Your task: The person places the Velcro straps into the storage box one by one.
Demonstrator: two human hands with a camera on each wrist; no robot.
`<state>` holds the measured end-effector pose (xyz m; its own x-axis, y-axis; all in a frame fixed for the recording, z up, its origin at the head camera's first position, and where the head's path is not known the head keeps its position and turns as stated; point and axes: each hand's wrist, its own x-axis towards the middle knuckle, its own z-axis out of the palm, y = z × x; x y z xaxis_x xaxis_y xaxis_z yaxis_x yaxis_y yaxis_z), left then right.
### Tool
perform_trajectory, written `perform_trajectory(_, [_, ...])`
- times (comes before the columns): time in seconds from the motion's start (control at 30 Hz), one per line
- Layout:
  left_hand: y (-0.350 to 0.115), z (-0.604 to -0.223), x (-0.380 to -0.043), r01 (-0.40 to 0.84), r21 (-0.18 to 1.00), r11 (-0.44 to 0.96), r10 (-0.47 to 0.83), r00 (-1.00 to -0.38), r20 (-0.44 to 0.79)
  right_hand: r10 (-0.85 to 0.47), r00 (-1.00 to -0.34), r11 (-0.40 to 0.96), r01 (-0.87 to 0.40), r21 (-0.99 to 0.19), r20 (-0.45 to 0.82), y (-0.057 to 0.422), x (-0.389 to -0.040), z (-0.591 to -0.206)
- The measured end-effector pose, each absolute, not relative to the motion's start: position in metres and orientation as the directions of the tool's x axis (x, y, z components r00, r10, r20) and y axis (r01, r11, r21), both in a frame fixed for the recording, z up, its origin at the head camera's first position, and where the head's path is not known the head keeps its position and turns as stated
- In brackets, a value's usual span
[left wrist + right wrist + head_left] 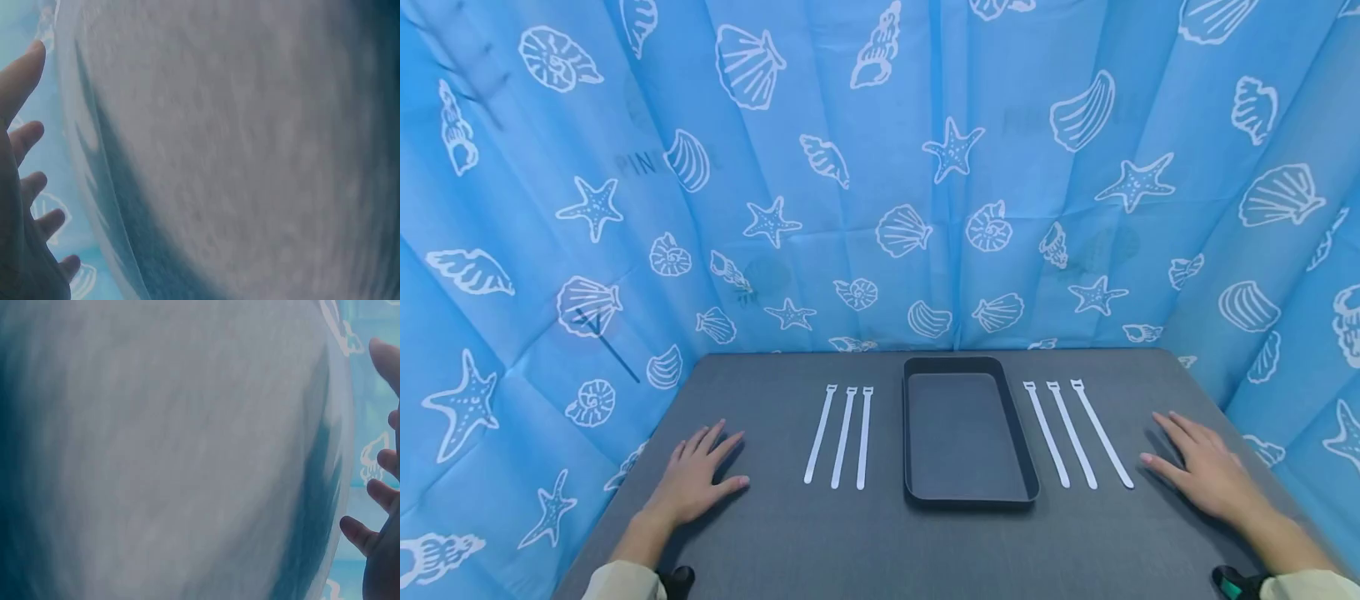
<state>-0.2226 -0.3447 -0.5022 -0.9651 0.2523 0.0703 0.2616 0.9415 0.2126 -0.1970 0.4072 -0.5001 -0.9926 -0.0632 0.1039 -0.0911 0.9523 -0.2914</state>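
On the left of the grey table my left hand [695, 481] lies palm down with its fingers spread, holding nothing. Across from it my right hand [1206, 475] has the same spread pose, fingertips toward the table's middle. Nearest the left hand are three white straps [821, 434], side by side, each with a slotted head at the far end; they look like cable ties. Three more white straps [1047, 434] lie slanted, nearest the right hand. Between the two groups sits a dark rectangular tray [972, 505] with a raised rim. Both wrist views show straight fingers [28, 136] above the table.
The grey table [820, 550] has its far edge against a blue curtain [880, 167] printed with white shells and starfish. This curtain also runs along the left and right sides. Dark bands with small devices [677, 581] sit at both wrists.
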Motion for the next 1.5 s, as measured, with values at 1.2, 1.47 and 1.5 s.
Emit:
perform_trajectory(1.2, [-0.247,-0.499,-0.203,0.372,0.601,0.707,0.242,-0.926,0.289,0.180,-0.978,0.789,0.078,-0.609,0.108,0.351,-0.223,-0.495])
perform_trajectory(1.47, [-0.214,-0.503,-0.202,0.396,0.664,0.633,0.233,-0.917,0.325,0.209,-0.975,0.777,0.119,-0.618,0.075,0.341,-0.235,-0.499])
perform_trajectory(1.5, [-0.211,-0.503,-0.202,0.404,0.671,0.622,0.236,-0.914,0.331,0.210,-0.975,0.777,0.118,-0.618,0.077,0.340,-0.237,-0.500])
